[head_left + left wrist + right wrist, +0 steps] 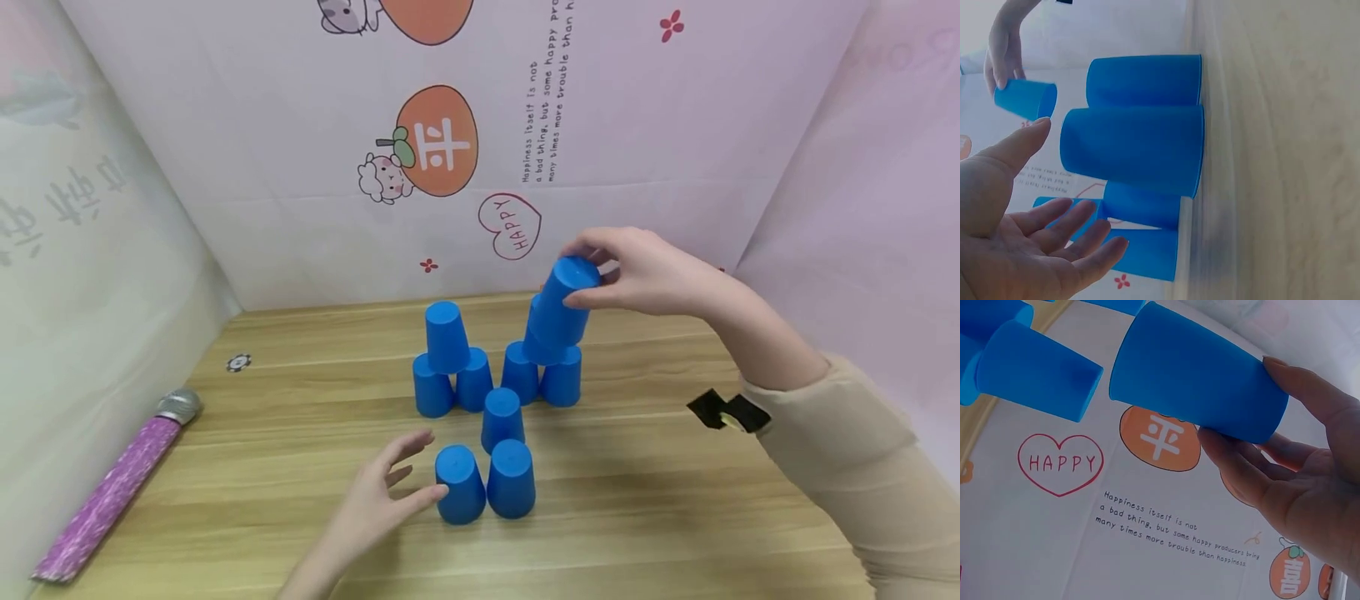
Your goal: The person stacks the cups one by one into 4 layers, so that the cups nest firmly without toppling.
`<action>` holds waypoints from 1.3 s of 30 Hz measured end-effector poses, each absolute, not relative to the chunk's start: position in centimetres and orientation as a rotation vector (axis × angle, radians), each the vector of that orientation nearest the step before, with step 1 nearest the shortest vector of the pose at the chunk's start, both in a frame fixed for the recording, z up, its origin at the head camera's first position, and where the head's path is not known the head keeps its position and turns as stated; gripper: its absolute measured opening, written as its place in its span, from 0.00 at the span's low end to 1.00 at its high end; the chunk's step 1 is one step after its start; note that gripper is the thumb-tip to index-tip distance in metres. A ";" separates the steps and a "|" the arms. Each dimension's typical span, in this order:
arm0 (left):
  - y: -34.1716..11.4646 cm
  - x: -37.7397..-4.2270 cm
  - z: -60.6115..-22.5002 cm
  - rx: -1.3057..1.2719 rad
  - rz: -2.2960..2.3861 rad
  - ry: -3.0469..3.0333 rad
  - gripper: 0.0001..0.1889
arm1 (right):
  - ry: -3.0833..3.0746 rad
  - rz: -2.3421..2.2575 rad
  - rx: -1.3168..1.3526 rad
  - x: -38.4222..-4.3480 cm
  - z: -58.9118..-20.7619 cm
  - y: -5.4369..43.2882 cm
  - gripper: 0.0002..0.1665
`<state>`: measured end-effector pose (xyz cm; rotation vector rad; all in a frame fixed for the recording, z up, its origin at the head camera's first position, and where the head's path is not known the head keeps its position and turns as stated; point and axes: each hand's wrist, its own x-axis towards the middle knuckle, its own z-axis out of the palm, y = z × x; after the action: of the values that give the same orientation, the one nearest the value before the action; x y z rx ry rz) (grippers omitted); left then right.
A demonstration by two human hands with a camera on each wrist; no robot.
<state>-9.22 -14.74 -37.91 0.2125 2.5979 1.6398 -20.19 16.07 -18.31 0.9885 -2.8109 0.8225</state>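
Observation:
My right hand (633, 271) holds an upside-down blue cup (564, 304) near its closed end, thumb on one side and fingers on the other. In the head view this cup partly hides the top cup (534, 342) of the right stack, which rests on two more cups (562, 379); the right wrist view shows a gap between held cup and stack. My left hand (375, 492) is beside a front cup (461, 492), thumb and fingers spread, nothing gripped. Another cup (512, 483) stands right of that one, with a third cup (502, 423) just behind.
To the left, a cup (447, 337) sits across two upturned cups (432, 387). A pink glittery microphone (120, 483) lies along the table's left side, near a small round chip (238, 362). A printed white cloth (315, 242) hangs behind the wooden table (300, 442).

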 end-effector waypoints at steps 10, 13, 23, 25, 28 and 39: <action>-13.7 -9.4 -38.3 0.225 1.645 2.595 0.33 | -2.878 0.776 0.989 -23.5 -18.3 13.0 0.29; -13.4 -9.5 -38.4 0.268 1.628 2.594 0.32 | -2.895 0.783 0.976 -24.3 -18.7 12.2 0.30; -12.8 -9.6 -38.8 0.296 1.652 2.570 0.31 | -2.932 0.759 1.032 -25.9 -20.3 9.7 0.31; -12.7 -9.7 -38.9 0.298 1.651 2.573 0.31 | -2.943 0.759 1.038 -26.2 -20.7 9.3 0.30; -12.6 -9.7 -38.9 0.297 1.643 2.582 0.30 | -2.961 0.743 1.058 -26.6 -21.3 8.8 0.30; -12.4 -10.0 -38.6 0.271 1.645 2.586 0.29 | -3.068 0.594 1.115 -27.6 -22.9 7.7 0.27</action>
<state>-10.00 -12.37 -38.60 0.2712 2.5856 1.6446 -27.59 7.75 -22.93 1.1146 -3.0679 0.5938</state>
